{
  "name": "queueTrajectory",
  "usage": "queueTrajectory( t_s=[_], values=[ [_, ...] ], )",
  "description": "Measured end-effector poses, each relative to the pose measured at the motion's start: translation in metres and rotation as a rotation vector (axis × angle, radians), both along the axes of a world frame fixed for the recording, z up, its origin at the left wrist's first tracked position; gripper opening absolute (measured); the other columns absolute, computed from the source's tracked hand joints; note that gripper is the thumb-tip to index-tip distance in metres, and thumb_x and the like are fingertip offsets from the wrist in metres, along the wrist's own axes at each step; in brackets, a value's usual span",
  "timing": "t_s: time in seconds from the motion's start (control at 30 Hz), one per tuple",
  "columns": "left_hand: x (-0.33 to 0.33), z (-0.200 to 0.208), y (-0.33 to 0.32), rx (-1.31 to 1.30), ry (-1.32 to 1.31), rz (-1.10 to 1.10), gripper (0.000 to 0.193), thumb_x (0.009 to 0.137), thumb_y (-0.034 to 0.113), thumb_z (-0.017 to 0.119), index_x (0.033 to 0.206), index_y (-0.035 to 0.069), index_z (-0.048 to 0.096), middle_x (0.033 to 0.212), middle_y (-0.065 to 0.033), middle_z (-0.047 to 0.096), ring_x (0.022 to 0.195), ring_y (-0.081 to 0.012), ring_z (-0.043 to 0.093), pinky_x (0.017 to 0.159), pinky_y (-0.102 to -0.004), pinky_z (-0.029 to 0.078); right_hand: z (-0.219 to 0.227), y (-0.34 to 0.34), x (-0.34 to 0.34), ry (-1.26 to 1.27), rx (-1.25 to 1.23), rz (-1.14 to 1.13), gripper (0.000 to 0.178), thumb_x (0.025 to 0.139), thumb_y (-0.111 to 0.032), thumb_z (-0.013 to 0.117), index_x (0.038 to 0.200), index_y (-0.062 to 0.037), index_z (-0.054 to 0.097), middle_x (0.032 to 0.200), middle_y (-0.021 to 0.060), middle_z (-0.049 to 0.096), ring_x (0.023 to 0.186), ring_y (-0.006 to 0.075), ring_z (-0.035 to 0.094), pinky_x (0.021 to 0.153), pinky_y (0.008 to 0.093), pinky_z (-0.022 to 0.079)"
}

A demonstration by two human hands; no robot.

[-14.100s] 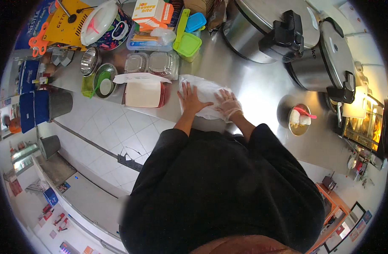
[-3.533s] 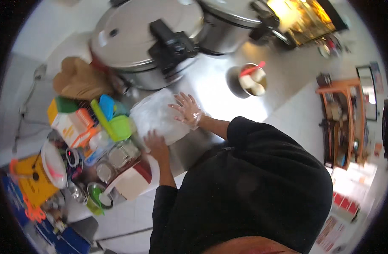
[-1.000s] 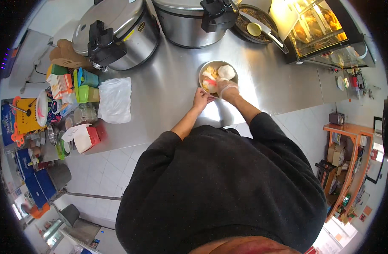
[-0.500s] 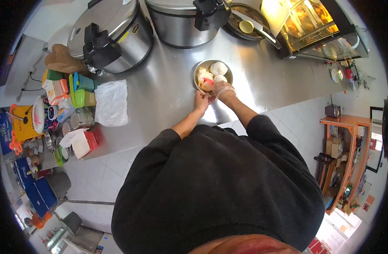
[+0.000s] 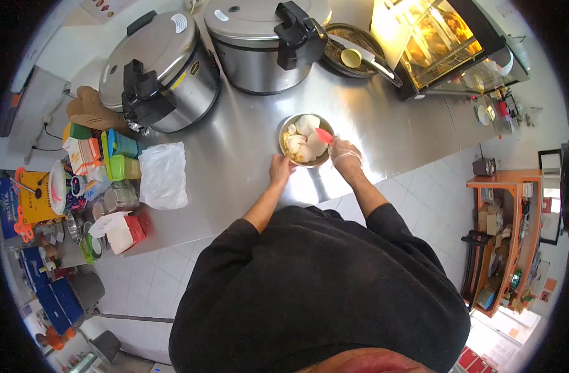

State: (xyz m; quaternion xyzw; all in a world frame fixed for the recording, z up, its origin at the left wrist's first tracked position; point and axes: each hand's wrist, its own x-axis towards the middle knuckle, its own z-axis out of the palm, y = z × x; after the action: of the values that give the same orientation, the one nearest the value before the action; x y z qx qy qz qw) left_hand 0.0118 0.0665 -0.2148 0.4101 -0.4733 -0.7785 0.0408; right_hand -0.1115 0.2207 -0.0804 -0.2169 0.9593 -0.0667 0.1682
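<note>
On the steel counter stands a round metal bowl (image 5: 280, 142). Several pale, rounded lumps (image 5: 307, 125), like dough or rice balls, lie in it, with yellowish bits around them. My left hand (image 5: 281, 169) grips the bowl's near left rim, its fingers closed there. My right hand (image 5: 347, 155), in a clear plastic glove, is at the bowl's right side, closed around a small red utensil (image 5: 325, 135). The red part sticks out over the right rim above the pale lumps; its exact kind cannot be made out.
Two big steel rice cookers (image 5: 256, 65) stand at the back. Right of them sit a dark pan (image 5: 340, 37) with a ladle (image 5: 351, 58) and a lit glass warming cabinet (image 5: 433, 43). A white plastic bag (image 5: 163, 175) and containers crowd the left; an orange shelf (image 5: 514, 180) stands right.
My right hand has moved out of the bowl to its right side, bringing the red utensil from the lumps to the right rim. My left hand stays at the rim.
</note>
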Motion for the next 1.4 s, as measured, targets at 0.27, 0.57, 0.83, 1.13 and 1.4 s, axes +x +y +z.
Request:
queueTrajectory(
  t_s=[0.27,0.57,0.83,1.13,1.4],
  values=[
    [0.0,0.003,-0.004,0.043,0.125,-0.189,0.013,0.098,0.008,0.046,0.103,0.004,0.035,0.103,-0.0221,0.059,0.089,-0.0316,0.068,0.072,-0.0381,0.06,-0.059,-0.001,0.006,-0.068,-0.01,0.08,0.03,0.091,-0.022,0.047,0.112,-0.0002,0.055,0.098,0.0208,0.068,0.094,0.0363,0.066,0.08,0.0439,0.053],
    [0.004,-0.019,0.004,0.077,0.212,-0.167,0.016,0.097,0.003,0.042,0.103,0.009,0.029,0.103,-0.0227,0.054,0.086,-0.0353,0.068,0.072,-0.044,0.061,-0.028,-0.032,0.043,-0.133,0.115,-0.124,0.026,0.091,-0.026,0.05,0.098,-0.0062,0.065,0.099,0.0194,0.068,0.095,0.0378,0.065,0.083,0.0457,0.052],
    [0.008,-0.008,-0.001,0.148,0.19,-0.12,0.014,0.099,0.005,0.04,0.104,0.008,0.027,0.102,-0.0211,0.052,0.088,-0.0355,0.068,0.072,-0.0422,0.061,0.006,-0.027,0.001,-0.053,0.072,0.098,0.028,0.087,-0.025,0.056,0.098,-0.0026,0.068,0.096,0.0238,0.067,0.09,0.0337,0.068,0.075,0.0428,0.056],
    [0.003,0.02,0.003,0.151,0.173,-0.191,0.016,0.1,0.01,0.044,0.105,0.006,0.031,0.107,-0.0232,0.054,0.095,-0.0336,0.066,0.083,-0.0448,0.058,-0.061,-0.029,0.004,0.001,0.222,0.374,0.026,0.089,-0.021,0.051,0.101,-0.0042,0.067,0.102,0.015,0.069,0.092,0.0324,0.068,0.075,0.0405,0.056],
    [0.003,-0.008,-0.011,0.093,0.16,-0.196,0.015,0.099,0.005,0.043,0.101,0.007,0.028,0.098,-0.0236,0.057,0.087,-0.0394,0.068,0.073,-0.0468,0.061,-0.045,-0.048,0.056,0.027,0.303,0.475,0.026,0.09,-0.021,0.049,0.097,-0.0037,0.067,0.098,0.0157,0.07,0.088,0.0315,0.069,0.072,0.0432,0.056]
  ],
)
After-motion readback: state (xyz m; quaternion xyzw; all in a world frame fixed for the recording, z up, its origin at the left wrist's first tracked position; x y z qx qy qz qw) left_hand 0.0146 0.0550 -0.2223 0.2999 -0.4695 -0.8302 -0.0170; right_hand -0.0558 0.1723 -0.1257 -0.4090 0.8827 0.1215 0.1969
